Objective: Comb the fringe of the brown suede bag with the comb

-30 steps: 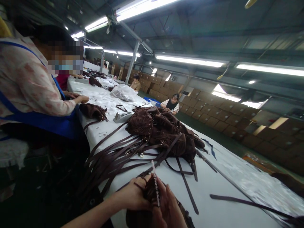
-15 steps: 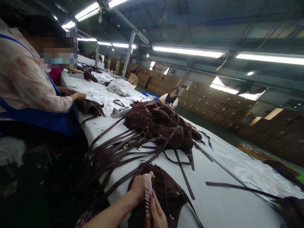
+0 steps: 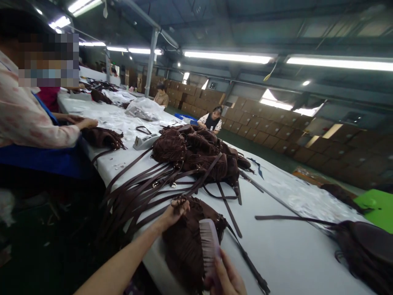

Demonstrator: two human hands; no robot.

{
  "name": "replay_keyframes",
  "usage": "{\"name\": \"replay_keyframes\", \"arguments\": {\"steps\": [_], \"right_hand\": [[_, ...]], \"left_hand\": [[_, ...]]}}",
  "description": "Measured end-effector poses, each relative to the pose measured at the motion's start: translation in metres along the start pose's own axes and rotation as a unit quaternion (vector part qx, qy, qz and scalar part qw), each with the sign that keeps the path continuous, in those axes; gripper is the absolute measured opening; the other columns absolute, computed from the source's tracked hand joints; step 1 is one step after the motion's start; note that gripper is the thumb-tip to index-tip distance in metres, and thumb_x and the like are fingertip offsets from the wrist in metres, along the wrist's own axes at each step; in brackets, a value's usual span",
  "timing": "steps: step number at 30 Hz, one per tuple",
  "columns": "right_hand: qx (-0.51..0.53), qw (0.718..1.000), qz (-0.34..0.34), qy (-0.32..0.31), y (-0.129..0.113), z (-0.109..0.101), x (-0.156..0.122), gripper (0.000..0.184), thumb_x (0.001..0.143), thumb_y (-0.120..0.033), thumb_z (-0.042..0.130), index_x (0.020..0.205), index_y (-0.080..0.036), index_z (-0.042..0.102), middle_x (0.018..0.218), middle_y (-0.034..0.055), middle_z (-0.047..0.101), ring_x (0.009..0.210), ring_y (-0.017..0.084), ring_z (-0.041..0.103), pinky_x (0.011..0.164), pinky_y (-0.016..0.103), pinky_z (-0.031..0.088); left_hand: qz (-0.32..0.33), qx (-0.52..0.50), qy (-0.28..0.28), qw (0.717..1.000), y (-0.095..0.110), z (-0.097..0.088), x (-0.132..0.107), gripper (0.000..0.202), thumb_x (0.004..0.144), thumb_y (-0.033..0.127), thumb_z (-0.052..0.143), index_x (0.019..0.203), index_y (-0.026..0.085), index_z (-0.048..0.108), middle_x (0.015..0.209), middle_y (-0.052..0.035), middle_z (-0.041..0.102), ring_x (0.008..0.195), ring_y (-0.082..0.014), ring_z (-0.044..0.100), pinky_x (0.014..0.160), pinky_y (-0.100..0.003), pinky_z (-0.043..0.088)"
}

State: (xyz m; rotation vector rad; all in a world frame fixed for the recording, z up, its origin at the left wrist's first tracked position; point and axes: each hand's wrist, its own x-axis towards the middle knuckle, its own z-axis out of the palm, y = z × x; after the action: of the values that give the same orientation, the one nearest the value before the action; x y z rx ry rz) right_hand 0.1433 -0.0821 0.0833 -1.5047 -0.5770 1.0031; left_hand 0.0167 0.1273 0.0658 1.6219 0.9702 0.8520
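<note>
A dark brown fringed bag (image 3: 184, 246) lies on the near edge of the white table, its strap trailing to the right. My left hand (image 3: 175, 209) is closed on the far end of the bag, with dark strands around its fingers. Low in the view, my right hand (image 3: 229, 272) grips a pale lilac comb (image 3: 211, 241), whose teeth point left over the bag's fringe. Whether the teeth touch the fringe I cannot tell. Beyond the bag rises a heap of similar brown bags (image 3: 199, 151), with long straps (image 3: 138, 196) spilling left over the table edge.
At the left, a co-worker in a blue apron (image 3: 46, 159) handles another brown bag (image 3: 102, 137). A second person (image 3: 211, 121) is across the white table (image 3: 270, 254). Another dark bag (image 3: 365, 246) lies at the right, near a green object (image 3: 376, 209). Stacked cartons (image 3: 267, 133) line the far wall.
The comb has moved right, away from my left hand, and now shows more of its broad side. My left hand has shifted to the bag's far end. The whole view has swung slightly right.
</note>
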Motion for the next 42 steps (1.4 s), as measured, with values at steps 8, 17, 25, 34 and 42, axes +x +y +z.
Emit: {"name": "replay_keyframes", "arguments": {"steps": [8, 17, 25, 34, 42], "right_hand": [[-0.038, 0.999, -0.002, -0.019, 0.025, 0.009, 0.033, 0.1, 0.063, -0.08, 0.064, 0.131, -0.011, 0.041, 0.055, -0.0034, 0.062, 0.032, 0.007, 0.037, 0.03, 0.017, 0.03], [-0.066, 0.998, -0.013, -0.012, 0.018, 0.01, 0.023, 0.096, 0.069, -0.07, 0.067, 0.137, -0.007, 0.043, 0.049, -0.0063, 0.053, 0.034, 0.01, 0.042, 0.034, 0.02, 0.031], [-0.151, 0.985, -0.07, -0.044, 0.012, 0.008, 0.022, 0.086, 0.077, -0.07, 0.059, 0.14, -0.011, 0.047, 0.049, -0.0054, 0.052, 0.035, 0.012, 0.043, 0.035, 0.023, 0.034], [-0.434, 0.866, -0.23, -0.094, 0.011, 0.024, 0.019, 0.047, 0.093, -0.029, 0.041, 0.138, -0.021, 0.054, 0.1, 0.0124, 0.076, 0.085, 0.025, 0.072, 0.073, 0.029, 0.054], [-0.406, 0.883, -0.156, -0.177, 0.022, 0.031, 0.015, 0.045, 0.09, -0.029, 0.046, 0.132, -0.019, 0.06, 0.09, 0.0112, 0.077, 0.08, 0.024, 0.071, 0.076, 0.029, 0.053]], "left_hand": [[-0.063, -0.051, 0.304, 0.949, -0.028, -0.093, -0.043, 0.051, 0.07, 0.068, 0.056, 0.085, 0.019, 0.056, 0.076, -0.0021, 0.062, 0.072, -0.0181, 0.059, 0.066, -0.027, 0.046], [-0.254, -0.064, -0.182, 0.948, -0.029, 0.012, -0.124, 0.067, 0.067, 0.081, 0.055, 0.084, 0.016, 0.059, 0.034, 0.006, 0.043, 0.033, -0.0173, 0.05, 0.041, -0.026, 0.039], [-0.229, -0.1, -0.239, 0.938, -0.028, 0.011, -0.13, 0.071, 0.071, 0.085, 0.043, 0.077, 0.016, 0.057, 0.035, 0.0056, 0.043, 0.027, -0.0095, 0.036, 0.034, -0.02, 0.025], [-0.194, -0.081, -0.186, 0.96, -0.013, 0.009, -0.131, 0.069, 0.073, 0.086, 0.033, 0.073, 0.02, 0.05, 0.042, 0.0043, 0.049, 0.029, -0.0088, 0.036, 0.031, -0.02, 0.022], [-0.102, 0.016, -0.132, 0.986, 0.017, -0.007, -0.103, 0.049, 0.083, 0.065, 0.044, 0.063, 0.02, 0.048, 0.044, 0.0031, 0.051, 0.031, -0.011, 0.047, 0.031, -0.019, 0.028]]}}
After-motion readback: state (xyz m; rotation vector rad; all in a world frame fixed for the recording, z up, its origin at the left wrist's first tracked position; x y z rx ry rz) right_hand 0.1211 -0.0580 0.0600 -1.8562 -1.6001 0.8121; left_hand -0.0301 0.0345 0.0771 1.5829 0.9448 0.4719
